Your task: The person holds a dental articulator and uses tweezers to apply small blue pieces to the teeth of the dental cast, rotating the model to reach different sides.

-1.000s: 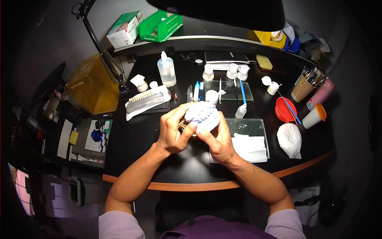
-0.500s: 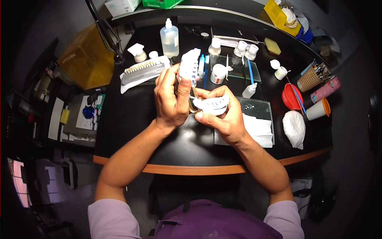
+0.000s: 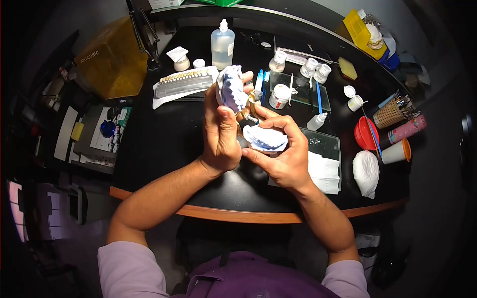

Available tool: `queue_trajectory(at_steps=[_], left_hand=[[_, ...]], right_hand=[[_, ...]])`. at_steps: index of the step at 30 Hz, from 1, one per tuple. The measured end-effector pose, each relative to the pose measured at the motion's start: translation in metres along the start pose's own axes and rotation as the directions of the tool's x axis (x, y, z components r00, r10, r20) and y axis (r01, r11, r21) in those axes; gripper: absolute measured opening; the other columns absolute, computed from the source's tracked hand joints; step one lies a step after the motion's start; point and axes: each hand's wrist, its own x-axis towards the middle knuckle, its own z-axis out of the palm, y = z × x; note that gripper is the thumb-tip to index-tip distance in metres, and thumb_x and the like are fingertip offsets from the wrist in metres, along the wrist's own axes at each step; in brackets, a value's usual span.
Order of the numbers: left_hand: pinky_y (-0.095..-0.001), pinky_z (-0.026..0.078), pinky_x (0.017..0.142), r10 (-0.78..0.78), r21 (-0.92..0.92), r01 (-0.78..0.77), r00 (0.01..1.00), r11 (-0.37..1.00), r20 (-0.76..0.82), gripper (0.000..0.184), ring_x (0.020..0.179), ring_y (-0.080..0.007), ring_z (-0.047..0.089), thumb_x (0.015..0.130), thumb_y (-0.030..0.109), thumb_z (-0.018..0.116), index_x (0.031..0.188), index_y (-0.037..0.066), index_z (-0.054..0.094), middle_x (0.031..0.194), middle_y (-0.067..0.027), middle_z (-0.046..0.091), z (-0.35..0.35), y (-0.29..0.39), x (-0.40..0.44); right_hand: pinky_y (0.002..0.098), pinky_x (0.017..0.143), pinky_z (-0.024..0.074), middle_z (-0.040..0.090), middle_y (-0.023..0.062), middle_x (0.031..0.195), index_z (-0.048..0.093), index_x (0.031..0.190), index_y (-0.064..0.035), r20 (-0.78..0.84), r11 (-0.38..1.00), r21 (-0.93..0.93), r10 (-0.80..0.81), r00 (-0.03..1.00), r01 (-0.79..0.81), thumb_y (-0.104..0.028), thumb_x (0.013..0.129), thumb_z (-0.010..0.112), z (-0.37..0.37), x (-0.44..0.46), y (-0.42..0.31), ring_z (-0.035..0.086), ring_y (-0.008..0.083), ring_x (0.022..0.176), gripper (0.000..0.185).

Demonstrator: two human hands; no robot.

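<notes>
A hinged brass-coloured dental articulator (image 3: pixel 252 106) is held open above the desk, a white plaster dental cast on each of its arms. My left hand (image 3: pixel 219 141) is closed around the upper cast (image 3: pixel 231 90), which stands nearly upright with bluish tooth marks turned to the right. My right hand (image 3: pixel 287 158) grips the lower cast (image 3: pixel 265 138) from its right side, thumb in front and fingers behind. Its row of teeth faces up and also looks bluish. Part of the hinge is hidden behind the fingers.
Behind the hands stand a clear dropper bottle (image 3: pixel 222 47), a shade guide tray (image 3: pixel 184 88), a white jar (image 3: pixel 280 96) and a small white bottle (image 3: pixel 316 121). To the right are a glass slab (image 3: pixel 325 144), folded tissue (image 3: pixel 324 172), a red bowl (image 3: pixel 365 134) and a white bundle (image 3: pixel 366 174).
The articulator is spread wider, and both casts have turned so their toothed faces show more. My hands sit slightly lower in view. The whole view has shifted a little.
</notes>
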Motion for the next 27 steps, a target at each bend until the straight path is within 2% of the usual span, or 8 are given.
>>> queue_trajectory(at_steps=[2, 6, 9, 10, 14, 17, 21, 27], left_hand=[[-0.0408, 0.046, 0.104, 0.020, -0.068, -0.022, 0.999, 0.997, -0.032, 0.061, 0.127, -0.0268, 0.052, 0.106, 0.044, 0.033, 0.146, -0.003, 0.027, 0.148, -0.0234, 0.038, 0.004, 0.002, -0.002], [-0.0414, 0.047, 0.104, -0.032, -0.238, 0.018, 0.998, 0.971, -0.056, 0.073, 0.130, -0.0276, 0.049, 0.097, 0.050, 0.044, 0.146, -0.002, 0.028, 0.139, -0.0199, 0.041, 0.005, 0.016, 0.005], [-0.0560, 0.045, 0.108, -0.067, -0.359, 0.076, 0.997, 0.930, 0.038, 0.075, 0.136, -0.0378, 0.043, 0.088, 0.052, 0.058, 0.142, 0.005, 0.036, 0.156, -0.0206, 0.024, -0.003, 0.016, 0.007], [-0.0574, 0.042, 0.109, -0.075, -0.397, 0.077, 0.997, 0.915, 0.022, 0.072, 0.135, -0.0399, 0.044, 0.084, 0.048, 0.056, 0.139, 0.003, 0.039, 0.153, -0.0231, 0.028, -0.002, 0.015, 0.006], [-0.0574, 0.040, 0.111, -0.076, -0.363, 0.088, 0.996, 0.928, 0.048, 0.067, 0.133, -0.0422, 0.048, 0.086, 0.042, 0.045, 0.141, 0.003, 0.038, 0.142, -0.0278, 0.044, -0.006, 0.013, 0.005], [-0.0478, 0.046, 0.105, -0.056, -0.387, 0.055, 0.998, 0.920, 0.010, 0.052, 0.126, -0.0352, 0.055, 0.087, 0.035, 0.040, 0.124, -0.003, 0.042, 0.134, -0.0280, 0.050, -0.004, 0.014, 0.007], [-0.0487, 0.042, 0.109, -0.036, -0.444, 0.039, 0.999, 0.895, 0.014, 0.051, 0.128, -0.0358, 0.054, 0.084, 0.031, 0.039, 0.122, -0.003, 0.043, 0.135, -0.0288, 0.050, -0.001, 0.017, 0.007], [-0.0496, 0.039, 0.111, -0.022, -0.482, 0.044, 0.998, 0.875, 0.050, 0.052, 0.132, -0.0377, 0.051, 0.083, 0.029, 0.043, 0.123, -0.003, 0.045, 0.138, -0.0290, 0.048, -0.004, 0.023, 0.011]], right_hand=[[0.0320, 0.094, 0.0523, 0.061, 0.0235, 0.132, 0.061, 0.103, 0.0000, -0.038, 0.999, -0.019, -0.031, 0.999, 0.030, -0.002, 0.068, 0.088, 0.003, 0.000, -0.002, 0.064, 0.0242, 0.117, 0.045], [0.0319, 0.087, 0.0565, 0.064, 0.0233, 0.128, 0.062, 0.098, 0.0001, -0.084, 0.988, -0.112, -0.114, 0.990, 0.105, -0.001, 0.065, 0.088, 0.004, -0.003, -0.003, 0.069, 0.0251, 0.108, 0.042], [0.0318, 0.084, 0.0577, 0.065, 0.0232, 0.127, 0.062, 0.097, -0.0001, -0.110, 0.972, -0.162, -0.190, 0.976, 0.171, -0.001, 0.063, 0.088, 0.006, -0.003, -0.003, 0.071, 0.0256, 0.104, 0.043], [0.0316, 0.084, 0.0578, 0.065, 0.0230, 0.127, 0.063, 0.097, -0.0001, -0.113, 0.971, -0.169, -0.190, 0.975, 0.170, -0.001, 0.063, 0.088, 0.007, -0.003, -0.002, 0.071, 0.0252, 0.103, 0.043], [0.0308, 0.081, 0.0581, 0.066, 0.0220, 0.126, 0.063, 0.096, -0.0002, -0.120, 0.963, -0.204, -0.203, 0.972, 0.176, -0.002, 0.063, 0.088, 0.006, -0.004, 0.001, 0.072, 0.0237, 0.100, 0.042], [0.0314, 0.085, 0.0564, 0.064, 0.0247, 0.127, 0.061, 0.097, -0.0004, -0.094, 0.963, -0.206, -0.196, 0.976, 0.173, -0.001, 0.064, 0.089, 0.005, -0.005, 0.000, 0.069, 0.0229, 0.105, 0.044], [0.0302, 0.081, 0.0580, 0.066, 0.0223, 0.125, 0.061, 0.097, 0.0005, -0.113, 0.958, -0.215, -0.219, 0.969, 0.191, 0.000, 0.063, 0.088, 0.004, -0.003, -0.001, 0.072, 0.0229, 0.099, 0.043], [0.0354, 0.096, 0.0538, 0.058, 0.0287, 0.131, 0.054, 0.107, -0.0001, -0.252, 0.976, -0.100, -0.215, 0.943, 0.195, 0.003, 0.064, 0.086, 0.011, -0.003, 0.003, 0.065, 0.0303, 0.116, 0.054]])
